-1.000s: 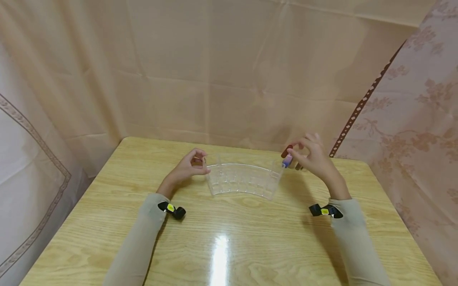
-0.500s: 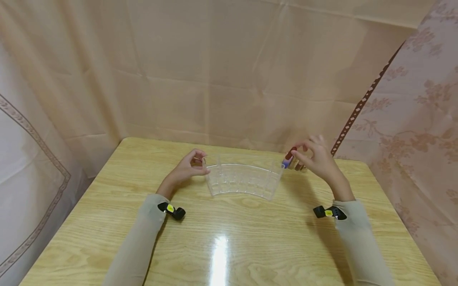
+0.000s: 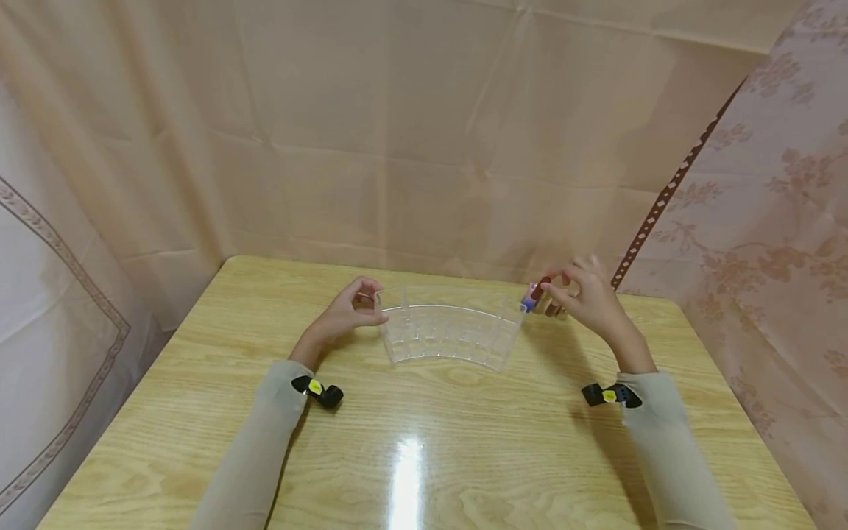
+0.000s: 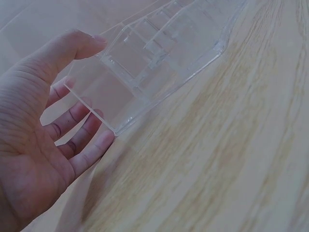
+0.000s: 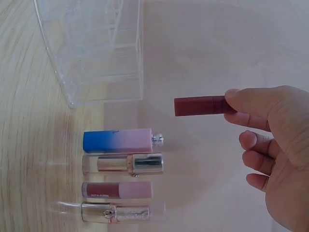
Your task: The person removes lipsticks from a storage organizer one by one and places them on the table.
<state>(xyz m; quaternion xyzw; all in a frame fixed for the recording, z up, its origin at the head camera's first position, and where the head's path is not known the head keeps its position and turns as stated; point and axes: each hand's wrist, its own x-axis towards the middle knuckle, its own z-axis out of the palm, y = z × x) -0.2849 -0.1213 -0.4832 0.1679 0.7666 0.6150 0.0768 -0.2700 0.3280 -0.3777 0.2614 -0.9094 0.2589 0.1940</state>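
A clear plastic lipstick organizer (image 3: 453,333) with small compartments stands on the table. My left hand (image 3: 344,305) holds its left end, the thumb at the upper edge and the other fingers along the side wall, as the left wrist view shows. Beyond the organizer's right end, my right hand (image 3: 592,303) pinches a dark red lipstick tube (image 5: 198,105) by one end, between thumb and index finger. The tube is in the air above a row of upright tubes. Nearest the organizer in that row is a blue-to-pink lipstick (image 5: 117,140) with a clear knob on top.
Past the blue-to-pink lipstick stand a clear and gold tube (image 5: 113,164), a pink-capped lip gloss (image 5: 116,190) and another clear tube (image 5: 96,212). The wooden table (image 3: 464,442) ends at a beige curtain (image 3: 424,147) behind, with a floral cloth (image 3: 762,221) at the right.
My right hand has shifted a little to the right and down with the dark red tube, uncovering more of the blue-to-pink lipstick. The left hand and the organizer have stayed in place.
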